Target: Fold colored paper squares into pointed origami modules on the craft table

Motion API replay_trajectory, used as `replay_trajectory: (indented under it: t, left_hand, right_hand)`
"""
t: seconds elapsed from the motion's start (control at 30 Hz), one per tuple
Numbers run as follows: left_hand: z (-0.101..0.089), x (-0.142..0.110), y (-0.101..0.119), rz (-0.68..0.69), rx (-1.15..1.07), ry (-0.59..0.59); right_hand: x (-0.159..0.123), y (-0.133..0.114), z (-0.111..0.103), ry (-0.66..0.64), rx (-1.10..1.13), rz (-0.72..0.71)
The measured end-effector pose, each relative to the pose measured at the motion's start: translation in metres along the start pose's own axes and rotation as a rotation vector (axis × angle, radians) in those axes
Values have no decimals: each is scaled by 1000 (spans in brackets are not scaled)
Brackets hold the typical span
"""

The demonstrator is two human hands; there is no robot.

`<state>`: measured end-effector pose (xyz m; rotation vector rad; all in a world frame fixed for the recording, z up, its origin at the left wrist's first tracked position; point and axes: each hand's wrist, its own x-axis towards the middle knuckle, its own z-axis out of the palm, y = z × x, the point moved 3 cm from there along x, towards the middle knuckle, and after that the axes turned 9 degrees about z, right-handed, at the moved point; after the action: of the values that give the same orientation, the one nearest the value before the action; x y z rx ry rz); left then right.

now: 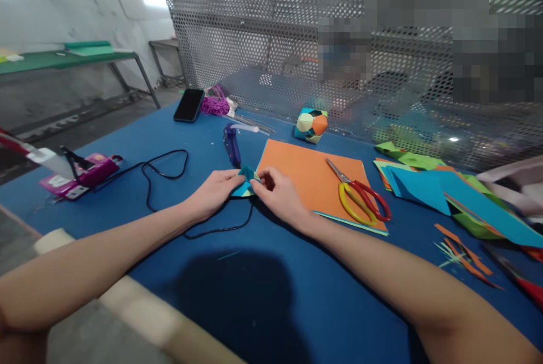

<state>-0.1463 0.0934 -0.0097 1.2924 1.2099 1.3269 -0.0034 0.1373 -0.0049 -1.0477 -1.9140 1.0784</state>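
Observation:
Between my hands is a small piece of folded paper (245, 187), blue with pale yellow-green edges. My left hand (218, 189) pinches its left side with thumb and fingers. The right side is gripped by my right hand (278, 193), whose thumb presses on the blue face. Just behind the paper stands a dark blue glue gun (231, 144) with a white glue stick in it. A stack of orange paper sheets (292, 174) lies right of my right hand. Scissors (358, 194) with one red and one yellow handle rest on that stack.
A multicoloured paper ball (311, 124) sits by the perforated metal panel (263, 41). Blue and green papers (424, 185) and orange scraps (464, 251) lie at right. A black cord (148, 177) runs from the pink power strip (80, 174). A phone (189, 105) and purple string (215, 102) lie at back left.

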Motion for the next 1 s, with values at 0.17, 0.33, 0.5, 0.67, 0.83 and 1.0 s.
replay_trajectory:
  t: [0.17,0.33,0.5,0.67,0.83,1.0]
  left_hand:
    - [0,-3,8,27,148,-19]
    - [1,-4,11,50,190,-46]
    - [-2,-3,1,28,91,-28]
    - [-2,-3,-3,49,48,-52]
    - [-2,-4,5,118,111,-50]
    - [2,-7,12,119,-13,-48]
  right_hand:
    - [5,2,3,7,-12,-46]
    - [4,2,3,29,-63,-119]
    - [4,2,5,17,-42,-128]
    - [3,1,6,20,-36,-121]
    - [1,-1,5,24,-50,-153]
    - [5,0,-4,14,25,-117]
